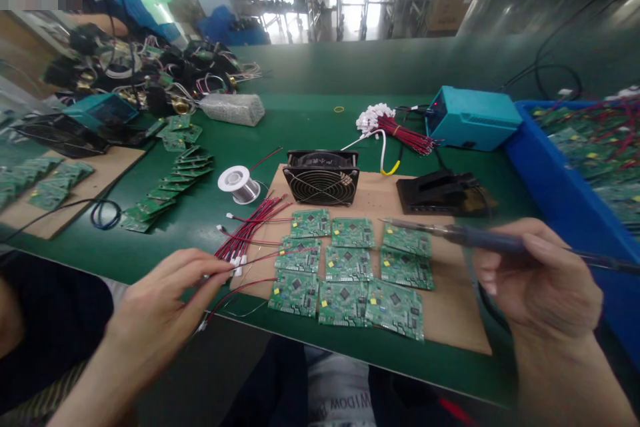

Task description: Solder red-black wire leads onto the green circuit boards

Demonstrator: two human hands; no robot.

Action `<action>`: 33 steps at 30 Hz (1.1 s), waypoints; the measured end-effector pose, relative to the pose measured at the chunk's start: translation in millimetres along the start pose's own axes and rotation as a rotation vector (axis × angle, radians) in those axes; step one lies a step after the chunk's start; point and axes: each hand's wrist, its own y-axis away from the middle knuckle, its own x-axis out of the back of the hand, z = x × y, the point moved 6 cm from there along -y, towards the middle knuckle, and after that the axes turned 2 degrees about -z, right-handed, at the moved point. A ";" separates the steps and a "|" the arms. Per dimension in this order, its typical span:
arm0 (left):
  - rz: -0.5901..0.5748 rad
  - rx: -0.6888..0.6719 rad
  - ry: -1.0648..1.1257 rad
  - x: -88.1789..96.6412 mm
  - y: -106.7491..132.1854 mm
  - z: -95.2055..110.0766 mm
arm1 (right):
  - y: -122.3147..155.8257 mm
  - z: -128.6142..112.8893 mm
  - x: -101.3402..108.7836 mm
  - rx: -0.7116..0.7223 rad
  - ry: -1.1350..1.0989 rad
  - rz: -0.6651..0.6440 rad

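My left hand is closed in a pinch on a thin red-and-black wire lead, whose far end reaches over a green circuit board in the left column. My right hand grips a soldering iron by its handle. Its tip points left, above the upper right circuit board; I cannot tell if it touches. Several boards lie in rows on a brown cardboard sheet. Beside my left hand lies a bundle of red-and-black leads with white connectors.
Behind the boards stand a black fan and, left of it, a solder spool. At right are a black iron stand, a teal soldering station and a blue bin. Stacked boards and another person are at left.
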 end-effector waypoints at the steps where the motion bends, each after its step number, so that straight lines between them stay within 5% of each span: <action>1: -0.028 -0.047 0.027 -15.0 -11.6 9.8 | 0.1 0.8 0.8 -0.001 -0.006 0.006; 5: -0.089 -0.187 0.061 -52.7 -45.7 22.3 | -0.6 5.4 4.4 -0.022 -0.035 0.013; 9: -0.077 -0.233 0.071 -55.6 -58.0 28.1 | -0.2 12.9 6.2 -0.071 -0.043 -0.025; 12: -0.049 -0.296 0.111 -57.9 -64.5 52.4 | 1.6 19.2 6.4 -0.109 -0.049 -0.030; 18: -0.196 -0.351 0.074 -91.6 -80.3 96.6 | 2.5 26.7 0.9 -0.126 -0.057 -0.041; 33: -0.317 -0.425 -0.136 -111.2 -84.3 104.7 | 4.1 31.9 -7.4 -0.181 -0.038 -0.011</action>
